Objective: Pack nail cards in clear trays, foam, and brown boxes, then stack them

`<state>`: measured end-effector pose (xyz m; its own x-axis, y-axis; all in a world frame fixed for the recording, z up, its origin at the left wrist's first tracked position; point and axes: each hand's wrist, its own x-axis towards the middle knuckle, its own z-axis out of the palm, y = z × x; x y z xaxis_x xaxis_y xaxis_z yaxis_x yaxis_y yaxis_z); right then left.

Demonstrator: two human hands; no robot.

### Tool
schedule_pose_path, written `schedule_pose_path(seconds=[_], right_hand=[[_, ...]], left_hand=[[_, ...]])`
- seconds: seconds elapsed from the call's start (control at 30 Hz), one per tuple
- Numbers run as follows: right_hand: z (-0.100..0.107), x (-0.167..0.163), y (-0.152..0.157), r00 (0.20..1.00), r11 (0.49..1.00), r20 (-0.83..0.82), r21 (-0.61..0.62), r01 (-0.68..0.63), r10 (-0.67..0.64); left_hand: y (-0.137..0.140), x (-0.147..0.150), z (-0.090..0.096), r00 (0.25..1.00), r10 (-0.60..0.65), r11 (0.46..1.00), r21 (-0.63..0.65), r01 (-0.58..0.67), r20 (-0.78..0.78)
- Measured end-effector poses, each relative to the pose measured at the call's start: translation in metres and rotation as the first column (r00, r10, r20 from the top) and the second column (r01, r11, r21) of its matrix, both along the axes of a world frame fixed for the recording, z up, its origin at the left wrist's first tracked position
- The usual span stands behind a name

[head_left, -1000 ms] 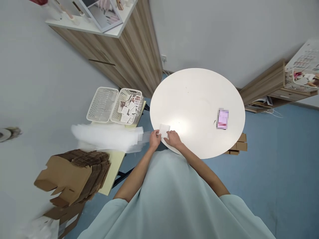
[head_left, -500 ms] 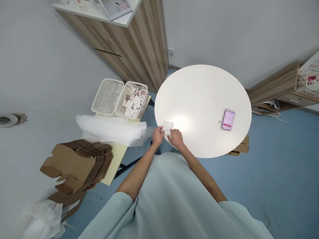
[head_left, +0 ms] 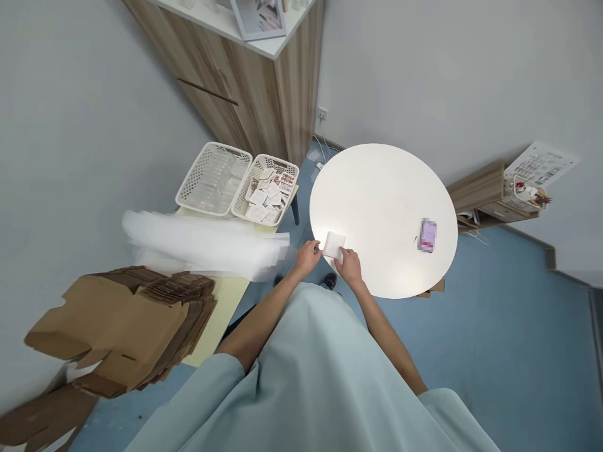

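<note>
A small white square packet [head_left: 334, 244], perhaps wrapped in thin white sheet, lies at the near left edge of the round white table [head_left: 384, 188]. At its lower left corner, the fingertips of my left hand [head_left: 308, 257] are pinched together on the edge. My right hand [head_left: 349, 265] grips the packet's lower right side, thumb below and fingers on top. What is inside the packet is hidden.
A purple, blurred-out object [head_left: 428, 236] lies on the table's right side. Left of me, a side table [head_left: 226, 301] bears white sheets [head_left: 202, 245], flattened cardboard boxes [head_left: 122, 320], a basket of cards [head_left: 292, 179] and a basket of clear plastic pieces [head_left: 186, 182]. A wooden cabinet [head_left: 254, 94] stands behind.
The view has shifted, so the table sits slightly differently in the picture. My left fingers are a little farther out at the packet's corner; my right hand still grips its right side.
</note>
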<state>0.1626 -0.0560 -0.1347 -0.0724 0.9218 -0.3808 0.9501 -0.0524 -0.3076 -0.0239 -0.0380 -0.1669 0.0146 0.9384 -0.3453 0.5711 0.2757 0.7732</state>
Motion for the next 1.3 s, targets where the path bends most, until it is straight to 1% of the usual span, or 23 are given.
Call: schedule_pose_path(seconds=[0.1,0.17,0.27,0.37,0.5,0.6,0.7,0.87,1.07,1.13,1.2,1.3], right_hand=[[0.005,-0.019,-0.010,1.000,0.995,-0.025,0.094,0.020,-0.018],[0.008,-0.035,-0.017,0.998,0.992,-0.058,0.124,0.015,-0.008],[0.013,-0.064,-0.024,0.994,0.990,-0.107,0.139,-0.011,0.026],[0.016,-0.095,-0.027,0.983,0.988,-0.161,0.140,-0.061,0.083],[0.019,-0.131,-0.025,0.968,0.982,-0.192,0.131,-0.136,0.160],[0.022,-0.154,-0.022,0.959,0.973,-0.178,0.111,-0.201,0.218],[0.026,-0.172,-0.020,0.942,0.960,-0.190,0.093,-0.264,0.278],[0.032,-0.197,-0.017,0.914,0.939,-0.218,0.102,-0.329,0.343],[0.035,-0.222,-0.014,0.887,0.917,-0.236,0.074,-0.391,0.397],[0.036,-0.229,-0.014,0.880,0.909,-0.228,0.065,-0.412,0.416],[0.038,-0.236,-0.014,0.871,0.899,-0.228,0.057,-0.434,0.435],[0.041,-0.246,-0.015,0.849,0.884,-0.258,0.047,-0.466,0.461]], left_hand=[[-0.010,-0.040,0.007,0.999,0.042,0.999,0.034,-0.043,0.023],[-0.018,-0.072,0.009,0.996,0.084,0.995,0.054,-0.085,0.020],[-0.036,-0.122,0.010,0.984,0.178,0.982,0.070,-0.177,-0.004],[-0.060,-0.166,0.008,0.957,0.285,0.958,0.054,-0.283,-0.047],[-0.094,-0.206,0.003,0.925,0.375,0.927,0.038,-0.374,-0.062],[-0.114,-0.222,0.000,0.909,0.411,0.911,0.024,-0.411,-0.072],[-0.125,-0.231,0.000,0.898,0.432,0.902,0.019,-0.432,-0.076],[-0.132,-0.240,0.006,0.891,0.452,0.892,0.039,-0.450,-0.043],[-0.136,-0.252,0.016,0.883,0.470,0.880,0.069,-0.470,0.019],[-0.137,-0.256,0.023,0.885,0.463,0.883,0.061,-0.465,0.046],[-0.140,-0.260,0.035,0.884,0.463,0.883,0.051,-0.466,0.063],[-0.151,-0.267,0.062,0.871,0.482,0.868,0.088,-0.489,0.089]])
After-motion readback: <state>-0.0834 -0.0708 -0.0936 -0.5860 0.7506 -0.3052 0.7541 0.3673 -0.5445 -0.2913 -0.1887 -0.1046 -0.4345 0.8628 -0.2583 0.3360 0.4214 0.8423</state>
